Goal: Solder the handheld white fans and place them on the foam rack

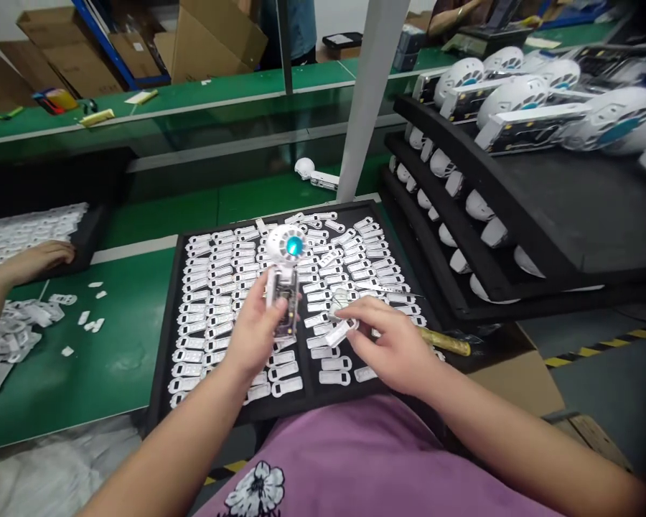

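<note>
While the left hand (253,323) grasps the white device (286,286) by its narrow body, below the round, blue-centred head, the right hand (390,341) pinches a white cover (338,334) between thumb and fingertips, just beside the device. Beneath both grips lies a black tray (308,380) bearing rows of similar covers (186,370). A yellow handle (452,343) protrudes outward of the right grip.

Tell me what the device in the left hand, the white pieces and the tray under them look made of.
Device: probably hard plastic, glossy white on its round head, which catches bright highlights.
White pieces: likely moulded plastic with a light sheen, given their repeated shape.
Tray: matte black, perhaps foam; its surface barely reflects light.
</note>
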The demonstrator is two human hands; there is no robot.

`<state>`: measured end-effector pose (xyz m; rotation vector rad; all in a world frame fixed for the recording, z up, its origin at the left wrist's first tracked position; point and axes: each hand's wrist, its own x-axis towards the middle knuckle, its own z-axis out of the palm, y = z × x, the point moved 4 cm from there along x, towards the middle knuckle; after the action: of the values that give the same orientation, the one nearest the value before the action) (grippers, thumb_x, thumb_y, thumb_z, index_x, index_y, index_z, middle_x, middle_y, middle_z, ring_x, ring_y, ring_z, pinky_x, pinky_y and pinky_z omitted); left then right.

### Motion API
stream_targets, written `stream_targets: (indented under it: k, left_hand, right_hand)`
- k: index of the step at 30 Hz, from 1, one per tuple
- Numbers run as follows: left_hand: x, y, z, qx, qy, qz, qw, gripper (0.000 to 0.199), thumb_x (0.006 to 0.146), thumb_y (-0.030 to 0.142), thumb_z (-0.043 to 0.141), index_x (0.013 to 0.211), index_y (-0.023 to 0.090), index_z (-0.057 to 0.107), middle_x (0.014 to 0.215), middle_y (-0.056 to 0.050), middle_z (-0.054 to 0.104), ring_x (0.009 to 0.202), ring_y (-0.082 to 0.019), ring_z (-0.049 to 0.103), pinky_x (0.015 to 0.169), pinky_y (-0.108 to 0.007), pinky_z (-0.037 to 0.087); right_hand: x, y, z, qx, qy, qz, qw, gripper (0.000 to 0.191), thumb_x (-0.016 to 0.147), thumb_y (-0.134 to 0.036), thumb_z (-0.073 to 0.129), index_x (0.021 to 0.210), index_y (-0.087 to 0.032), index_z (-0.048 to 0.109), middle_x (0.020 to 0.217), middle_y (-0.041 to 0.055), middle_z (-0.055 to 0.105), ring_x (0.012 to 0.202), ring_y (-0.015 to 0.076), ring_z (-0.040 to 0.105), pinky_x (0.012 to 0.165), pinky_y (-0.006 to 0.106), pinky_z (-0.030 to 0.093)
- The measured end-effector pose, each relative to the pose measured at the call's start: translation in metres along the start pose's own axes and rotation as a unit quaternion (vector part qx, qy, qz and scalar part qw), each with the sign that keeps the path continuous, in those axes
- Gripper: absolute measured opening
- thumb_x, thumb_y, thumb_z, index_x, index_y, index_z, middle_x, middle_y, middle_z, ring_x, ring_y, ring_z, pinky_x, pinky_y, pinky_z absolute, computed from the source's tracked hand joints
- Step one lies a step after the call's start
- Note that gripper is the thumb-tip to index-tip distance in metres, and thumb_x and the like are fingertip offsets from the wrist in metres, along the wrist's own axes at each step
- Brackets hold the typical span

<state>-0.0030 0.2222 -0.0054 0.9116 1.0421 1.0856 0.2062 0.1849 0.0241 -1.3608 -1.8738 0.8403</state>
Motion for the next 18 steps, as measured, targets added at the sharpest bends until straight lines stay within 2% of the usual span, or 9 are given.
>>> stream_targets:
  k: [2,5,10,15,18]
  left_hand:
    - [-0.005,-0.005,0.012,0.005,-0.033,0.019,0.999,0.09,0.073,0.037,0.083,0.149,0.028,0.037,0.13,-0.011,0.063,0.101,-0.024,0.068,0.085,-0.034,0.056]
    - [-0.014,-0.011,0.025,0.029,-0.06,0.034,0.997,0.105,0.064,0.022,0.089,0.151,0.031,0.032,0.147,-0.009,0.05,0.129,-0.028,0.055,0.106,-0.036,0.045]
    - [-0.023,-0.013,0.032,0.126,-0.035,0.04,0.991,0.108,0.066,0.01,0.082,0.155,0.034,0.025,0.149,-0.008,0.048,0.135,-0.028,0.05,0.115,-0.039,0.037]
    - [-0.023,-0.014,0.037,0.202,-0.009,0.065,0.977,0.097,0.075,0.015,0.076,0.157,0.032,0.026,0.154,-0.008,0.043,0.142,-0.028,0.041,0.121,-0.04,0.026]
    - [-0.02,-0.015,0.039,0.184,-0.005,0.079,0.98,0.092,0.078,0.013,0.071,0.156,0.03,0.026,0.157,-0.008,0.039,0.144,-0.027,0.038,0.121,-0.039,0.025]
  right_hand:
    - [0.012,-0.006,0.009,0.078,-0.001,0.051,0.996,0.028,0.084,-0.02,0.058,0.109,-0.021,0.071,0.097,0.0051,0.068,0.078,0.0152,0.064,0.069,0.029,0.054]
    - [0.025,-0.007,0.023,0.19,0.019,0.126,0.974,0.029,0.074,-0.021,0.065,0.104,-0.018,0.064,0.087,0.0019,0.065,0.071,0.0137,0.063,0.064,0.027,0.054]
    - [0.027,-0.003,0.031,0.256,0.046,0.174,0.95,0.025,0.067,-0.021,0.071,0.089,-0.018,0.059,0.075,-0.0014,0.063,0.067,0.013,0.062,0.063,0.026,0.055]
    - [0.022,0.004,0.038,0.259,0.081,0.185,0.945,0.029,0.069,-0.028,0.076,0.095,-0.016,0.069,0.084,0.0047,0.071,0.074,0.0171,0.068,0.068,0.03,0.059]
    - [0.02,0.009,0.035,0.211,0.078,0.13,0.966,0.03,0.079,-0.031,0.07,0.105,-0.017,0.071,0.101,0.0082,0.072,0.079,0.0178,0.07,0.073,0.032,0.06]
